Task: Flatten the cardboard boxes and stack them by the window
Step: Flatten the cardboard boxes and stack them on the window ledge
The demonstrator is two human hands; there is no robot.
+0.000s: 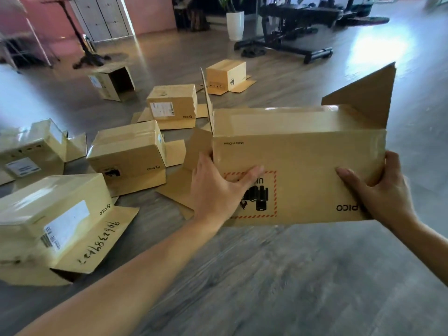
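Note:
I hold a brown cardboard box [300, 161] above the floor, its printed side facing me upside down and its end flaps open. My left hand [215, 190] grips the box's left edge, thumb across the red-bordered label and fingers behind. My right hand [380, 190] grips the right end, thumb on the front face. Several more boxes with open flaps lie on the floor to the left: one near my left forearm [53, 219], one in the middle [128, 154], one further back [172, 105].
Grey wood-look floor [266, 275] stretches below and to the right. Further back lie two more boxes [228, 73] [114, 82]. Black exercise equipment [291, 27], a white plant pot [235, 25] and a black table stand [84, 49] are at the far end.

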